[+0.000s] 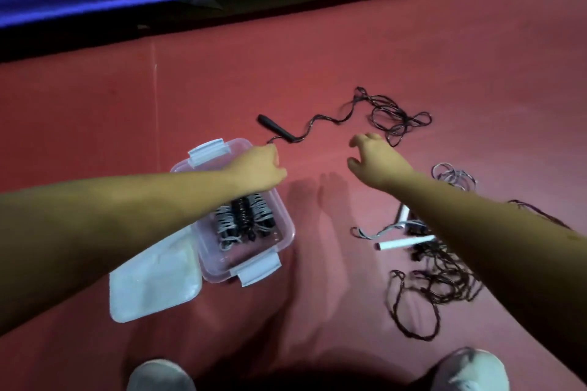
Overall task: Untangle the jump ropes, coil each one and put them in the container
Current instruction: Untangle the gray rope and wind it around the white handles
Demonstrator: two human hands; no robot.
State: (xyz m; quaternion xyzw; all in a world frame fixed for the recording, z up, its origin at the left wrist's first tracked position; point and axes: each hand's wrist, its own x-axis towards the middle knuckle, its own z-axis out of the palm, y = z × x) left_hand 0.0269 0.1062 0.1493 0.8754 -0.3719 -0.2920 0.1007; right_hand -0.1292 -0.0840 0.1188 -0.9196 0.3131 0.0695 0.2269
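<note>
Here, left hand (258, 165) grips thin wavy black cord (320, 119).

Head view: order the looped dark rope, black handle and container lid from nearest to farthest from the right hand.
1. looped dark rope, just beyond the right hand.
2. black handle, to its left.
3. container lid, far lower left.

The red floor (317, 57) is carrying an open container (259, 270), its lid (155, 282) lying just beside it on the left. A black rope (276, 127) is sprawling beyond it; a white rope (403, 244) and a dark tangle (444, 282) are lying to the right.
</note>
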